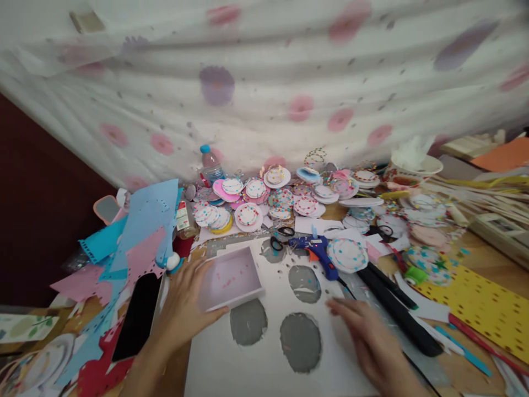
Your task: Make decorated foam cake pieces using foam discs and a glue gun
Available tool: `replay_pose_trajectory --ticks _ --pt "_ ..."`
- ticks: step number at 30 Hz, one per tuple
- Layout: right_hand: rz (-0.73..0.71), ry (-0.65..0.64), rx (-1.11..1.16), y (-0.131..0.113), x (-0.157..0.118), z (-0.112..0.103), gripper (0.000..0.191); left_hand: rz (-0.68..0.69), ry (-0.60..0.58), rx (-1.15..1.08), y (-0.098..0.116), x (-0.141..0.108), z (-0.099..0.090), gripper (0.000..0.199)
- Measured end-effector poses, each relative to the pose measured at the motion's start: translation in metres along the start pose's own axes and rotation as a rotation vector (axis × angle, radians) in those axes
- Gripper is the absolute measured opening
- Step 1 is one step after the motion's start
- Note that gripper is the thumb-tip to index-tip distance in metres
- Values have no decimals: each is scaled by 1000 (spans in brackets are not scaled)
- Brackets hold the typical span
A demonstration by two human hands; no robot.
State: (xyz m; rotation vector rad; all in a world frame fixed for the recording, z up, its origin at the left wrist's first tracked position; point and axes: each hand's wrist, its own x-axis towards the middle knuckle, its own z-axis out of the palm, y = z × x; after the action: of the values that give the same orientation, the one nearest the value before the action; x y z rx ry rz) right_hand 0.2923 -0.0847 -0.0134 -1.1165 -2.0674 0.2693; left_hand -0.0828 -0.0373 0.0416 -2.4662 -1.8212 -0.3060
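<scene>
My left hand (188, 300) grips the left side of a shallow pale box (231, 278), its thumb along the near edge and its fingers over the far left part. Small pink bits lie in the box. Beneath it is a white sheet (264, 375) with several round holes showing grey. Over the sheet's right part hovers my right hand (367, 342), blurred, its fingers bunched; whether anything small is between them is hidden. A blue glue gun (316, 248) lies beyond, beside a white disc with coloured dots (347, 255).
Decorated paper discs (248, 216) pile along the back near a bottle (211, 165). On the left are a black phone (138, 317) and blue sheets (146, 215). Black-handled tools (400, 309), a red-handled tool (475, 336) and a yellow dotted sheet (487, 303) lie right.
</scene>
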Motion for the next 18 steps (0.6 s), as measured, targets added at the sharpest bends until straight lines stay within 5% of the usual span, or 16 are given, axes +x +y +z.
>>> replay_pose_trajectory --ticks 5,10,18 --pt "92 129 -383 43 34 -43 26 32 18 -43 -5 1 14 78" --pt "39 -8 -497 73 61 -46 26 26 76 -101 8 -15 3 70" --pt "-93 -23 -645 72 89 -69 26 46 133 -140 36 -64 -5 50"
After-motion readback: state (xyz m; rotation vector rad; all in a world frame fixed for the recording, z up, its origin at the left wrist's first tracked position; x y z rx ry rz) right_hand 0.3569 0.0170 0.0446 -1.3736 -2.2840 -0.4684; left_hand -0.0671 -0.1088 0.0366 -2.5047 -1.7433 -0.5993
